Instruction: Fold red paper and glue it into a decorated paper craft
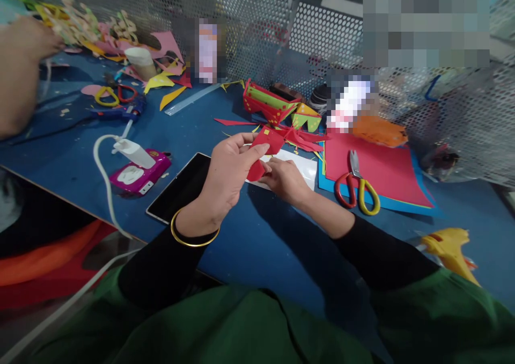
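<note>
My left hand (231,165) pinches a folded red paper piece (273,140) with a small yellow square stuck on it, thumb on top. My right hand (285,180) is closed at the lower edge of the same red piece; its fingertips touch it and are partly hidden. Both hands are above a white sheet (303,165) on the blue table. A dark tablet (181,184) lies under my left wrist. Just behind the hands are red paper scraps (306,140) and a red and green dotted paper shape (269,102).
To the right, scissors (356,184) rest on stacked red and blue sheets (386,165), near a yellow glue gun (448,248). On the left are a purple power socket (142,173) with a charger, a blue glue gun (129,109) and another person's arm (20,68). Perforated metal panels (257,26) stand behind.
</note>
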`<state>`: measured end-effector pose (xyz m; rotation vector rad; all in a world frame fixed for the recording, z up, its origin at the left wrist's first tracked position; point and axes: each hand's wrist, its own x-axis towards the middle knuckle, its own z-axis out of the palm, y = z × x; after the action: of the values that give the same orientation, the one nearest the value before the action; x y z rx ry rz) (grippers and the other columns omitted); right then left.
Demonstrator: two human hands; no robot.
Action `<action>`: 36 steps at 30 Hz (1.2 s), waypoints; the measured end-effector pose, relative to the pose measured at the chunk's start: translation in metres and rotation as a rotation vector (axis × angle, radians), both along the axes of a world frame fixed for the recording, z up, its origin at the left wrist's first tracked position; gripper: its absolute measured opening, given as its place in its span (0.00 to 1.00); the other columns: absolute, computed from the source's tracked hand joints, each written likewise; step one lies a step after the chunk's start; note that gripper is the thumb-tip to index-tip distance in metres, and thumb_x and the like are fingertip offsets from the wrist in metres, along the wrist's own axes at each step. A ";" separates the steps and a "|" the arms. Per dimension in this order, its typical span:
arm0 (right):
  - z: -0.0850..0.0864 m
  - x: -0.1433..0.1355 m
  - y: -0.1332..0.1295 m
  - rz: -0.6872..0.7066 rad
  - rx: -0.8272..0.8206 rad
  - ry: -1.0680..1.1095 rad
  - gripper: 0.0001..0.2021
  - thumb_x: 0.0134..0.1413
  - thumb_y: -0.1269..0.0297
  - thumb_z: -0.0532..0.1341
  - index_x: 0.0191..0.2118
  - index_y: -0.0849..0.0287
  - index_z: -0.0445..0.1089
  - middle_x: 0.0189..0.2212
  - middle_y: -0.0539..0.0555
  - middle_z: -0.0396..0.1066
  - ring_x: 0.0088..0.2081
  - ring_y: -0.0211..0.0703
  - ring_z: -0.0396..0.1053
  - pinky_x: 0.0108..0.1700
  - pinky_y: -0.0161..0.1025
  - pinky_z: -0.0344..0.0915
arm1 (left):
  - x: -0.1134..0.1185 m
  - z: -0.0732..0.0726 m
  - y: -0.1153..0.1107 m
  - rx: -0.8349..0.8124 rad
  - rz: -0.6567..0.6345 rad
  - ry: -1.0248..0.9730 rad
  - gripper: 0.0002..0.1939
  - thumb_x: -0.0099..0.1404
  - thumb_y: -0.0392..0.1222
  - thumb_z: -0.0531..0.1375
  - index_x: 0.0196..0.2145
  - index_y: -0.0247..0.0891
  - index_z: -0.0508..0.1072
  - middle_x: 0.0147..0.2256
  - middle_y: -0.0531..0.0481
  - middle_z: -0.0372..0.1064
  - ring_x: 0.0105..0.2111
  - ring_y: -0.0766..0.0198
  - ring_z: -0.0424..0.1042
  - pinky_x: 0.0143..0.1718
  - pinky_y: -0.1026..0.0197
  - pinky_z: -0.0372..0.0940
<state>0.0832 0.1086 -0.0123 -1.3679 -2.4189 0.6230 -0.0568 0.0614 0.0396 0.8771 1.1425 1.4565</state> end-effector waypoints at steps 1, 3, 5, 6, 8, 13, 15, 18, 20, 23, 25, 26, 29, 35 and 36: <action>0.002 0.003 -0.002 -0.023 -0.013 0.021 0.04 0.55 0.72 0.65 0.31 0.57 0.73 0.32 0.51 0.71 0.33 0.40 0.67 0.41 0.40 0.58 | 0.000 0.000 0.000 -0.006 -0.004 0.010 0.09 0.56 0.36 0.69 0.36 0.34 0.77 0.28 0.51 0.78 0.20 0.70 0.71 0.23 0.68 0.67; 0.009 0.014 -0.005 -0.068 -0.032 0.057 0.03 0.56 0.69 0.65 0.32 0.57 0.73 0.34 0.51 0.72 0.33 0.40 0.67 0.39 0.40 0.59 | 0.000 -0.001 0.000 -0.017 -0.019 0.040 0.10 0.56 0.37 0.69 0.37 0.34 0.77 0.27 0.52 0.78 0.20 0.70 0.71 0.23 0.68 0.66; 0.018 0.029 -0.010 -0.125 -0.056 0.112 0.03 0.57 0.67 0.64 0.32 0.57 0.73 0.33 0.51 0.72 0.33 0.40 0.67 0.38 0.40 0.60 | 0.002 -0.002 0.000 -0.030 -0.049 0.075 0.11 0.57 0.40 0.69 0.38 0.34 0.77 0.27 0.51 0.78 0.21 0.69 0.72 0.24 0.68 0.66; 0.023 0.038 -0.013 -0.157 -0.080 0.160 0.04 0.57 0.66 0.64 0.31 0.57 0.73 0.32 0.51 0.72 0.34 0.41 0.67 0.38 0.40 0.60 | 0.003 -0.002 -0.001 -0.037 -0.071 0.096 0.11 0.58 0.41 0.69 0.38 0.34 0.77 0.27 0.51 0.78 0.21 0.69 0.72 0.25 0.67 0.66; 0.033 0.056 -0.023 -0.233 -0.160 0.328 0.06 0.55 0.63 0.64 0.30 0.57 0.72 0.29 0.50 0.71 0.33 0.40 0.66 0.37 0.40 0.60 | 0.006 -0.003 -0.003 -0.048 -0.127 0.136 0.12 0.59 0.43 0.69 0.39 0.34 0.77 0.28 0.50 0.78 0.22 0.69 0.72 0.24 0.68 0.65; 0.046 0.088 -0.054 -0.403 -0.227 0.669 0.10 0.50 0.55 0.65 0.31 0.57 0.71 0.26 0.48 0.68 0.30 0.38 0.62 0.35 0.40 0.58 | 0.020 -0.006 -0.013 -0.115 -0.291 0.263 0.11 0.61 0.43 0.67 0.40 0.35 0.77 0.26 0.51 0.77 0.21 0.69 0.72 0.25 0.67 0.64; 0.045 0.091 -0.065 -0.419 -0.238 0.719 0.10 0.50 0.55 0.66 0.31 0.56 0.72 0.30 0.50 0.70 0.33 0.40 0.64 0.38 0.40 0.60 | 0.026 -0.007 -0.017 -0.142 -0.347 0.324 0.10 0.62 0.43 0.66 0.40 0.35 0.77 0.22 0.53 0.75 0.21 0.68 0.72 0.25 0.67 0.64; 0.040 0.090 -0.074 -0.393 -0.262 0.756 0.10 0.50 0.56 0.66 0.30 0.56 0.71 0.38 0.54 0.74 0.40 0.43 0.68 0.44 0.43 0.62 | 0.032 -0.010 -0.021 -0.143 -0.402 0.388 0.11 0.63 0.42 0.65 0.42 0.35 0.76 0.21 0.54 0.73 0.20 0.67 0.72 0.24 0.67 0.63; 0.036 0.089 -0.075 -0.375 -0.265 0.744 0.10 0.51 0.56 0.65 0.30 0.56 0.70 0.38 0.54 0.75 0.41 0.44 0.68 0.44 0.43 0.62 | 0.034 -0.012 -0.021 -0.121 -0.414 0.424 0.12 0.62 0.43 0.65 0.43 0.35 0.76 0.21 0.54 0.74 0.21 0.67 0.72 0.23 0.67 0.63; 0.032 0.086 -0.075 -0.342 -0.260 0.709 0.09 0.53 0.57 0.64 0.32 0.57 0.70 0.34 0.52 0.73 0.37 0.42 0.67 0.41 0.42 0.61 | 0.035 -0.013 -0.022 -0.104 -0.416 0.471 0.14 0.62 0.43 0.65 0.44 0.35 0.75 0.23 0.53 0.75 0.22 0.66 0.73 0.24 0.67 0.64; 0.030 0.083 -0.075 -0.313 -0.247 0.674 0.07 0.54 0.58 0.63 0.32 0.57 0.70 0.31 0.50 0.72 0.34 0.41 0.67 0.39 0.41 0.61 | 0.036 -0.014 -0.022 -0.101 -0.424 0.486 0.13 0.63 0.43 0.65 0.44 0.35 0.75 0.23 0.52 0.76 0.22 0.66 0.74 0.24 0.66 0.64; 0.029 0.082 -0.075 -0.303 -0.232 0.656 0.07 0.55 0.60 0.62 0.32 0.57 0.70 0.30 0.50 0.72 0.34 0.40 0.66 0.39 0.41 0.61 | 0.036 -0.014 -0.023 -0.097 -0.429 0.487 0.13 0.63 0.43 0.65 0.44 0.36 0.75 0.24 0.52 0.76 0.22 0.65 0.74 0.24 0.66 0.65; 0.026 0.080 -0.076 -0.308 -0.192 0.627 0.05 0.56 0.62 0.61 0.32 0.57 0.71 0.30 0.50 0.73 0.34 0.40 0.68 0.39 0.41 0.62 | 0.036 -0.015 -0.024 -0.097 -0.454 0.475 0.12 0.63 0.44 0.65 0.43 0.37 0.76 0.25 0.52 0.77 0.22 0.66 0.74 0.24 0.66 0.65; 0.026 0.082 -0.076 -0.359 -0.200 0.626 0.06 0.56 0.61 0.62 0.31 0.57 0.72 0.29 0.50 0.74 0.32 0.40 0.68 0.38 0.40 0.62 | 0.036 -0.016 -0.022 -0.137 -0.461 0.335 0.20 0.59 0.42 0.68 0.48 0.38 0.71 0.32 0.50 0.80 0.22 0.66 0.75 0.27 0.65 0.69; 0.027 0.082 -0.075 -0.363 -0.196 0.630 0.06 0.55 0.61 0.62 0.31 0.57 0.72 0.29 0.50 0.74 0.32 0.40 0.68 0.38 0.40 0.63 | 0.036 -0.015 -0.022 -0.134 -0.452 0.312 0.21 0.59 0.41 0.69 0.48 0.39 0.69 0.32 0.50 0.80 0.23 0.66 0.76 0.28 0.65 0.70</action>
<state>0.1652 0.0332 0.0143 -1.3692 -1.6069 1.0227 -0.0205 0.0393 0.0242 1.2047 1.1574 0.8858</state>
